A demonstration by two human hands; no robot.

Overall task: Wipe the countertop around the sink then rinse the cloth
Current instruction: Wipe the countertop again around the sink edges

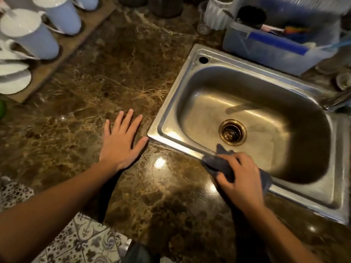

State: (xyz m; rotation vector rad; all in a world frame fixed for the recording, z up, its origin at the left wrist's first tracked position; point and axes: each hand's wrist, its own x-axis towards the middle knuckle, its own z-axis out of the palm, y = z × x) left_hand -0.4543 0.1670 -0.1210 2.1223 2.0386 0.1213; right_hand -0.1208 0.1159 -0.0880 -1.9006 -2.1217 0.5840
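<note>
A dark grey cloth (pixel 220 164) lies bunched on the near rim of the steel sink (pixel 171 118), partly over the edge of the brown marble countertop (pixel 117 76). My right hand (pixel 241 177) presses down on the cloth and grips it. Flat on the countertop, fingers spread, my left hand (pixel 121 141) rests just left of the sink's near corner and holds nothing. The sink basin is dry-looking, with a brass drain (pixel 232 132) in its middle. Part of the cloth is hidden under my right hand.
A faucet spout (pixel 336 100) pokes in at the right edge. Behind the sink stands a blue plastic bin (pixel 275 52) with brushes, and a white ribbed vase (pixel 218 12). Blue and white cups (pixel 62 16) and plates (pixel 13 80) sit on a wooden board at far left. Patterned floor tiles show below.
</note>
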